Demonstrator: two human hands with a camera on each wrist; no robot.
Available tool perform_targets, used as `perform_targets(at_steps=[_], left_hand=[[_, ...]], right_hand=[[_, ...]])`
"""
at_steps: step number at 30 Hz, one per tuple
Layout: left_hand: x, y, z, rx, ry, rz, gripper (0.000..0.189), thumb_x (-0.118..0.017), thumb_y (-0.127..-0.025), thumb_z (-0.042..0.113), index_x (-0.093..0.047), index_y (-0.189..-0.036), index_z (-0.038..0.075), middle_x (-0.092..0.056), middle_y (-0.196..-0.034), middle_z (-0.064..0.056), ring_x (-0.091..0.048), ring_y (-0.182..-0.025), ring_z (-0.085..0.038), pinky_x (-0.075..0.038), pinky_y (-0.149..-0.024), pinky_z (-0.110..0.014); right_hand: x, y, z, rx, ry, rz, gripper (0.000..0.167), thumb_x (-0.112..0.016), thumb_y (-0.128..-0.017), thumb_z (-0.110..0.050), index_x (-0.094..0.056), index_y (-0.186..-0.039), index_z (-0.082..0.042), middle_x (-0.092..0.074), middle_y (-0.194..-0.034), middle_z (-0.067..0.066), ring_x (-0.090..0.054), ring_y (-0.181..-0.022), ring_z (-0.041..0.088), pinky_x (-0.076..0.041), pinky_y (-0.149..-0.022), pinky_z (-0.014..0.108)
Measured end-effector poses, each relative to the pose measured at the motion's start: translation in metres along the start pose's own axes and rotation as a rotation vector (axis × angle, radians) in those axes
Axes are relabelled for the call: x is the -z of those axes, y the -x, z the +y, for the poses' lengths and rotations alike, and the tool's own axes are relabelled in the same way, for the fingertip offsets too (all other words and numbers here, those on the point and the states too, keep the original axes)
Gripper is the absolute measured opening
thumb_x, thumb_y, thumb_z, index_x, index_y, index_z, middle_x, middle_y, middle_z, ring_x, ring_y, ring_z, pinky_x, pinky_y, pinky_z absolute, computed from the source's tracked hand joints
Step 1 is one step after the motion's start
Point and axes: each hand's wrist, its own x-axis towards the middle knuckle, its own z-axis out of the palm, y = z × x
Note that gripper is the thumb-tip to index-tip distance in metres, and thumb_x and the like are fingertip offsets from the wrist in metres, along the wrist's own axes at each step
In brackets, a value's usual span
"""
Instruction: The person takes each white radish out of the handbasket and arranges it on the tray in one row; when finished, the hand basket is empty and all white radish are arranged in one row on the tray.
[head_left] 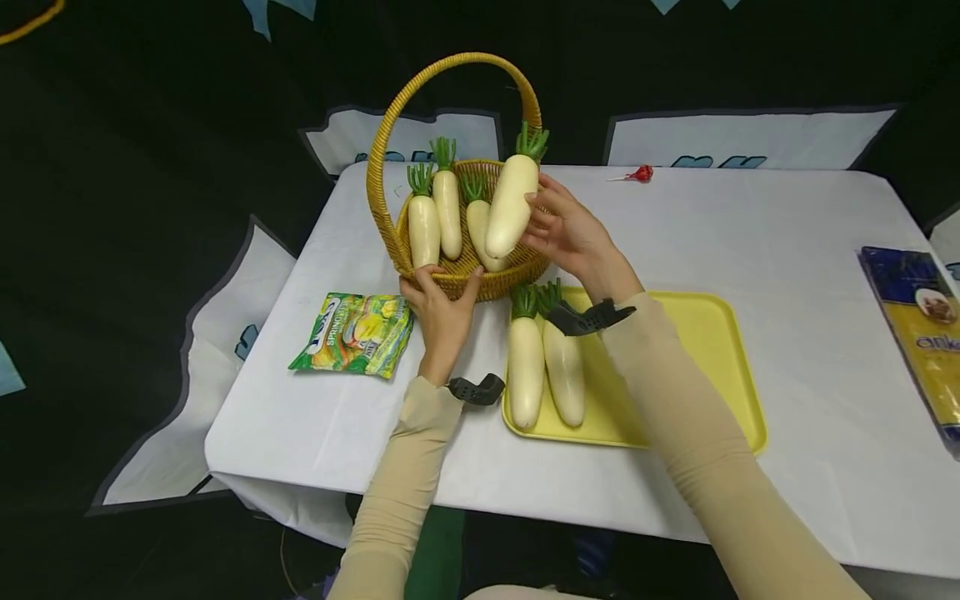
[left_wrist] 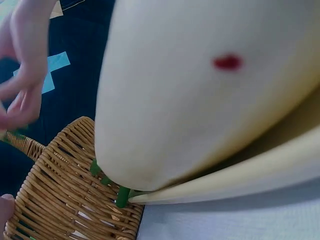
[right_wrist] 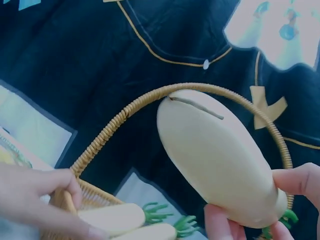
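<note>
Step in hand: radish transfer between basket and tray, direction unclear. Right hand (head_left: 572, 232) pinches white radish (head_left: 512, 207) over basket's (head_left: 495, 289) 2 o'clock side. Left hand (head_left: 444, 317) grips basket rim at 7 o'clock. Three radishes (head_left: 424, 229) inside; two radishes (head_left: 527, 372) on yellow tray (head_left: 693, 333), 4 o'clock from basket. Next move likely calls for steadied basket, clearance from handle (head_left: 468, 58).

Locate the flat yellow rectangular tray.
In the head view, the tray lies on the white-clothed table, front-right of the golden wicker basket, with two white, green-topped radishes along its left side.
</note>
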Motion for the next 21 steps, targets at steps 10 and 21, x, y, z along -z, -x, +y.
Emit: perform_targets(at_steps=[10, 21], left_hand=[[0.004, -0.002, -0.001, 0.019, 0.020, -0.009, 0.066, -0.058, -0.073, 0.065, -0.033, -0.106, 0.013, -0.016, -0.132, -0.019, -0.030, -0.117, -0.035, -0.036, -0.090, -0.046], [-0.002, -0.001, 0.000, 0.008, 0.034, -0.028, 0.069, -0.057, -0.074, 0.065, -0.034, -0.108, 0.009, -0.016, -0.129, -0.019, -0.029, -0.117, -0.034, -0.034, -0.092, -0.045]], right_hand=[[0.066, 0.061, -0.003, -0.051, 0.191, -0.069, 0.060, -0.053, -0.088, -0.007, -0.028, -0.139, -0.025, -0.056, -0.101, 0.002, -0.061, -0.078, 0.017, -0.050, -0.068, 0.029], [0.142, 0.110, 0.022, -0.153, 0.497, -0.119, 0.060, -0.053, -0.090, -0.012, -0.022, -0.141, -0.019, -0.065, -0.093, -0.008, -0.064, -0.085, 0.009, -0.052, -0.075, 0.034]])
